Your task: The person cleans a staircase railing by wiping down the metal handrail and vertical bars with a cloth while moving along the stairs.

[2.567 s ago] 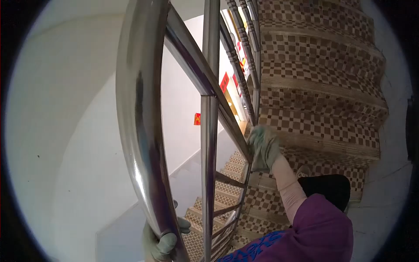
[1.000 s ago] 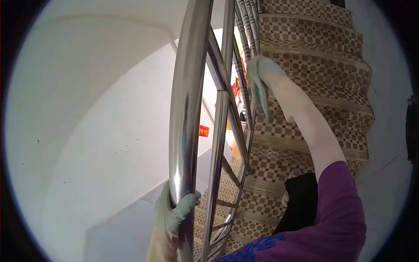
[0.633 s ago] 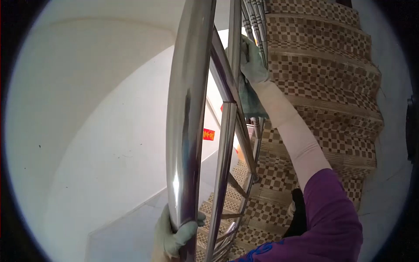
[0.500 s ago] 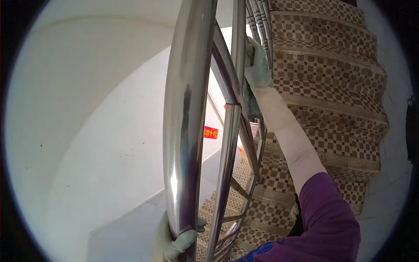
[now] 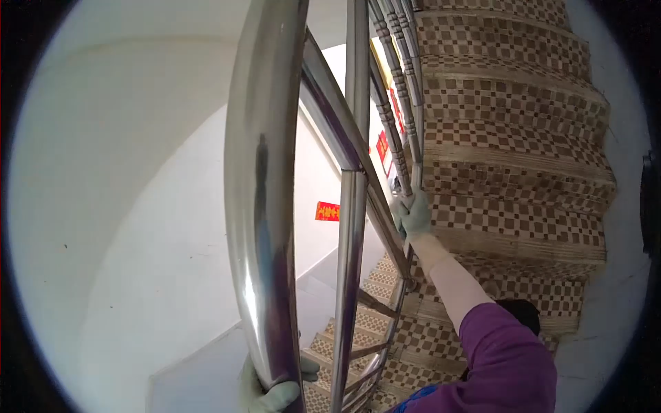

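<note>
My left hand (image 5: 277, 398), in a pale green glove, is wrapped around the lower end of the thick shiny metal handrail (image 5: 265, 206). My right hand (image 5: 414, 215), gloved the same way, is closed around the bottom of a ridged metal baluster (image 5: 395, 148), beside the stair treads. Its fingers are partly hidden behind the post, so I cannot tell whether a cloth is in them as well. A slimmer metal rail (image 5: 351, 275) and a slanted bar (image 5: 330, 103) stand between the two hands.
Brown-and-beige checkered stairs (image 5: 509, 151) run down the right side. Through the railing, a lower flight (image 5: 375, 292) shows. A white wall (image 5: 158, 193) curves along the left, and a red paper strip (image 5: 328, 211) hangs beyond the rails. Something dark (image 5: 520, 313) sits beside my purple sleeve.
My right hand has slid from high on the balusters down to their lower end. The dark green cloth-like patch below it no longer shows. My left hand keeps hold of the handrail; the view has shifted slightly.
</note>
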The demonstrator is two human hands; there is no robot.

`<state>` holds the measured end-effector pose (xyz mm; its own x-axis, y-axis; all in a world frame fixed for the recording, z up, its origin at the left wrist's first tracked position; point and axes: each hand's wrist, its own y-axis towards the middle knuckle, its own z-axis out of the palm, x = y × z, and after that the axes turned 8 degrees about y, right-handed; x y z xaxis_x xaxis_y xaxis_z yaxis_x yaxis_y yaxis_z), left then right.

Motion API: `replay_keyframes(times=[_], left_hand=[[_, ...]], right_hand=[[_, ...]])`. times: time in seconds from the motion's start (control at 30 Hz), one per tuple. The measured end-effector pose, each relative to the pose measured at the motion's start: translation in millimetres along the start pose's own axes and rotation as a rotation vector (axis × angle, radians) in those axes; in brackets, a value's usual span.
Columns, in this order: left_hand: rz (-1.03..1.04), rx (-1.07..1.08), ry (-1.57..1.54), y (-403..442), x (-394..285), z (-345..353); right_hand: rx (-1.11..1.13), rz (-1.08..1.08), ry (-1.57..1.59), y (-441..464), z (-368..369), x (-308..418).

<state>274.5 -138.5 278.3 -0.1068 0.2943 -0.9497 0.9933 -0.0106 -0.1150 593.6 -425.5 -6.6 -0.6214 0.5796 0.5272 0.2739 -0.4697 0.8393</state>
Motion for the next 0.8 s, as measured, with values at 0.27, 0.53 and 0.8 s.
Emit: replay_keyframes(times=[0.27, 0.53, 0.8], left_hand=[[-0.113, -0.079, -0.003, -0.3, -18.7, 5.2], [-0.036, 0.135, 0.008, 7.4, -10.4, -18.9], [0.193, 0.129, 0.094, 19.4, 19.3, -23.8]], right_hand=[[0.162, 0.479, 0.042, -14.6, -5.4, -9.8], [0.345, 0.821, 0.137, 37.1, -61.5, -11.8], [0.051, 0.135, 0.237, 254.2, -79.7, 229.2]])
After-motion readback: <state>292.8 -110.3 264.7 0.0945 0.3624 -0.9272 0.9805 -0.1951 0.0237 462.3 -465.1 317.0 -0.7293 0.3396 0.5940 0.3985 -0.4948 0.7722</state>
